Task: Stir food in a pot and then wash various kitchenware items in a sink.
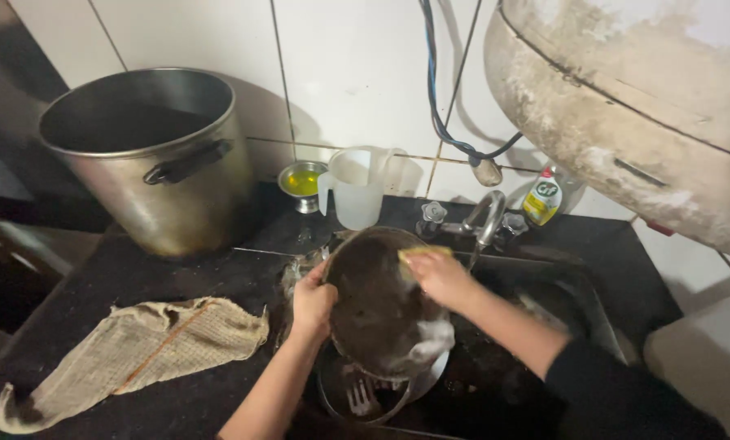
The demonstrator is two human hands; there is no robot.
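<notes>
A dark round pan (379, 314), soapy at its lower edge, is tilted up over the sink (576, 281). My left hand (312, 303) grips the pan's left rim. My right hand (440, 275) presses a yellow sponge (418, 253) against the pan's upper right part. Under the pan lies a metal plate with a fork (361, 398) in the sink.
A big steel pot (149, 159) stands at the back left of the dark counter. A beige cloth (133, 350) lies at the front left. A small metal bowl of yellow liquid (302, 183), a clear jug (357, 187), a tap (487, 216) and a detergent bottle (542, 198) line the wall.
</notes>
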